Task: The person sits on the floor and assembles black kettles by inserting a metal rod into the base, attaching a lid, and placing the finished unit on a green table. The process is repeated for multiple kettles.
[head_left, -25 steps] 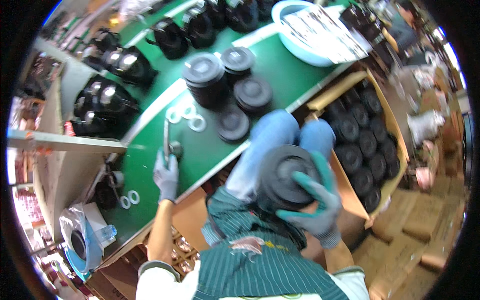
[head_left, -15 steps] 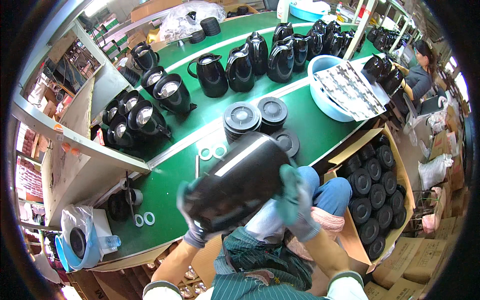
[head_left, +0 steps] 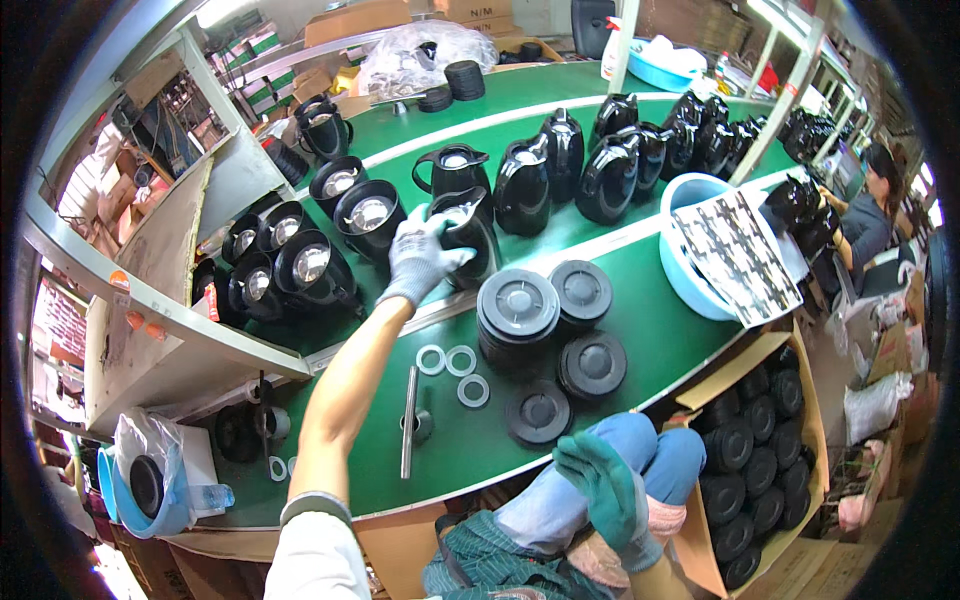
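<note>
My left hand [head_left: 425, 262], in a grey glove, is stretched over the green bench with its fingers spread. It is at the near left side of a glossy black jug [head_left: 476, 238] that stands upright; whether it touches the jug is hard to tell. My right hand [head_left: 607, 490], in a green and grey glove, hovers above my lap with fingers extended and nothing in it. Stacks of round black lids [head_left: 518, 302] stand between the hands. Near them lie several pale rings [head_left: 473, 391] and a metal rod [head_left: 409, 422].
Open-ended black jugs [head_left: 310, 264] crowd the left, and upright jugs [head_left: 610, 178] line the belt. A blue basin [head_left: 672, 262] with a patterned sheet sits on the right. An open carton [head_left: 806, 440] of black round parts stands beside my knees. A co-worker [head_left: 872, 212] is at far right.
The black jug that both hands held tilted over my lap now stands on the bench. My left hand has reached forward; my right has drawn down near my knees. The view has shifted.
</note>
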`<state>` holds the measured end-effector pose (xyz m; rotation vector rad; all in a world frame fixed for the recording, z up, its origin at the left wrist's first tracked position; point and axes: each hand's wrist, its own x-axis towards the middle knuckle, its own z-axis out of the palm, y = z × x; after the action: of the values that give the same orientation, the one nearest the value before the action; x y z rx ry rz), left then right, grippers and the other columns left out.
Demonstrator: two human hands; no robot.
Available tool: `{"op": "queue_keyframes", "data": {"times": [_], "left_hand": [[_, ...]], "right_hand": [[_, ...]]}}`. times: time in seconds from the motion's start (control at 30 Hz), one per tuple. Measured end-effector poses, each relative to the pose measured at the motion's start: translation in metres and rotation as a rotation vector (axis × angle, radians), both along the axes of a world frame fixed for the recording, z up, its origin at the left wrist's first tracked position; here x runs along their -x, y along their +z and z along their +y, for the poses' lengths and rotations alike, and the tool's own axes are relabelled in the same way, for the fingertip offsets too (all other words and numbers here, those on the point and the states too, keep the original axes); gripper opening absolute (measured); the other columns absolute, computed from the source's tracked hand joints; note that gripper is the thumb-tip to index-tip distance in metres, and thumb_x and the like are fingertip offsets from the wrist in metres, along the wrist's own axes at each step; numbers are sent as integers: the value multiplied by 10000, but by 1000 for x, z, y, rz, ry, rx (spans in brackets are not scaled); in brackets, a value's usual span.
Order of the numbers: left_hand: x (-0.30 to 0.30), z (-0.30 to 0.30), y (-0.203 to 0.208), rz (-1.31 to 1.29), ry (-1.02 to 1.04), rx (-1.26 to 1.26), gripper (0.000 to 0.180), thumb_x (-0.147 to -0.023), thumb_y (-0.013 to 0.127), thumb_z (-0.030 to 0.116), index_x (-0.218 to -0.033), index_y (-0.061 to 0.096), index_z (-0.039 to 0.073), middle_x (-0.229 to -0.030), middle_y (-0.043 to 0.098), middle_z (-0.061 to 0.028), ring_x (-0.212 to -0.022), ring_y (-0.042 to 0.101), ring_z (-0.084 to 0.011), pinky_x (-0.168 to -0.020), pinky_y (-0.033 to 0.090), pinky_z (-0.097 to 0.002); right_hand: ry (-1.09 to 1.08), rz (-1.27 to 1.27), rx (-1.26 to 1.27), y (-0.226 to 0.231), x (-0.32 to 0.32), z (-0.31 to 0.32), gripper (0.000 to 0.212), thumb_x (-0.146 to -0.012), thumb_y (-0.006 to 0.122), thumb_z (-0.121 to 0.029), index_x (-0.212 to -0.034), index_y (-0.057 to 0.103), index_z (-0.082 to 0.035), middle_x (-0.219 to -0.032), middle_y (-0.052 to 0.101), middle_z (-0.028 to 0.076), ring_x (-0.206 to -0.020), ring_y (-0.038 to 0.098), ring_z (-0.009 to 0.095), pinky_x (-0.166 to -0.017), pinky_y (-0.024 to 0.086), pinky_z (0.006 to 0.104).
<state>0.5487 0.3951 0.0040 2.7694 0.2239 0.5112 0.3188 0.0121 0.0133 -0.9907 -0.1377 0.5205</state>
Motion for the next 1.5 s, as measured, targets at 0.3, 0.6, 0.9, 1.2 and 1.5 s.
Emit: {"op": "queue_keyframes", "data": {"times": [0.3,0.6,0.9,1.2,1.5], "left_hand": [[-38,10,-23,-221,118,-39,770,-866,755,523,-1507,506,177,-1490,490,-243,-1279,540,-449,-1074,446,-544],[23,77,-17,1,324,-424,525,-776,863,346,-1243,716,157,-1173,723,-107,-1102,666,-309,-920,509,-468],[110,69,47,-324,84,-323,426,-788,812,197,-1203,743,127,-1168,695,-138,-1118,620,-351,-976,484,-473],[287,10,179,-105,-503,-408,368,-701,816,139,-1062,749,157,-1002,682,-58,-1039,643,-322,-982,514,-490],[386,-9,65,-99,-199,304,730,-800,778,114,-1472,524,-19,-1441,587,-229,-1371,550,-381,-1157,439,-450]], "right_hand": [[89,-43,166,-15,11,11,748,-1081,483,-499,-1510,413,110,-1477,549,248,-1375,546,358,-1212,371,487],[312,-60,200,-6,41,26,545,-1080,535,-231,-1521,443,74,-1489,566,185,-1387,537,256,-1208,364,384],[368,-350,273,18,62,52,529,-990,643,-133,-1487,528,3,-1453,593,170,-1348,559,259,-1155,397,366],[-15,-1713,798,88,-59,127,911,-714,892,-341,-1488,465,-122,-1618,362,200,-1482,371,442,-1173,377,576],[154,-1041,589,51,21,50,478,-691,928,-157,-1052,641,-32,-1450,585,232,-1279,625,390,-1026,538,437]]}}
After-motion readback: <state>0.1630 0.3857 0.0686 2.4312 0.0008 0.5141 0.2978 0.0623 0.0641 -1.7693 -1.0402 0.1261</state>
